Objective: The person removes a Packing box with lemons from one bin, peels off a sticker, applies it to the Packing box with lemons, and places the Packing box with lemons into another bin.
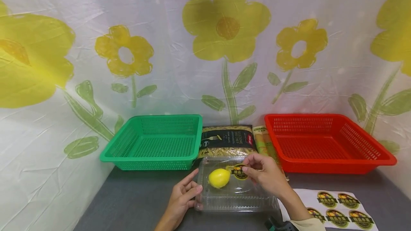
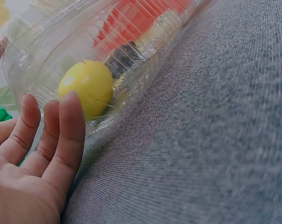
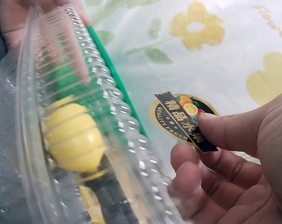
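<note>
A clear plastic clamshell box (image 1: 237,202) sits on the table with a yellow lemon (image 1: 219,178) inside, toward its left. At the box's left side, my left hand (image 1: 183,198) rests its fingertips against the plastic; the left wrist view shows those fingers (image 2: 72,116) fairly straight beside the lemon. My right hand (image 1: 268,175) pinches an oval black-and-gold fruit sticker (image 3: 185,119) between thumb and fingers. In the head view this sticker overlaps the lid, right of the lemon. The right wrist view shows its printed face, with the thumb covering one edge.
A green basket (image 1: 151,159) stands at the back left and a red basket (image 1: 334,167) at the back right. Between them lie a pasta bag (image 1: 226,140) and another food packet (image 1: 261,140). A white sheet with several stickers (image 1: 337,216) lies at the front right.
</note>
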